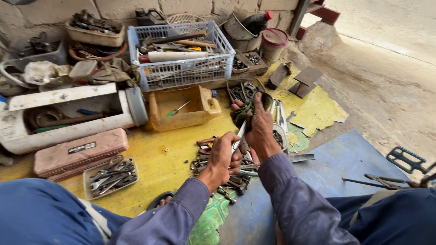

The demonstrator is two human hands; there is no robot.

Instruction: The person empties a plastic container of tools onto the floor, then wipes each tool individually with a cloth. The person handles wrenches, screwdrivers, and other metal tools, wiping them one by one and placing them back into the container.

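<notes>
Both hands grip one metal tool [239,135], rag-wrapped [245,111] at top.

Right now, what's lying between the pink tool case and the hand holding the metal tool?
In the head view, bare yellow floor lies between the pink case and the left hand, plus a clear tray of wrenches slightly nearer.

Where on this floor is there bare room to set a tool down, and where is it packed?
Free: the yellow sheet between the pink case, the yellow tub and the tool pile; also the blue sheet beside the right hand. Crowded: the pile under the left hand, and the wall side around the blue basket.
</notes>
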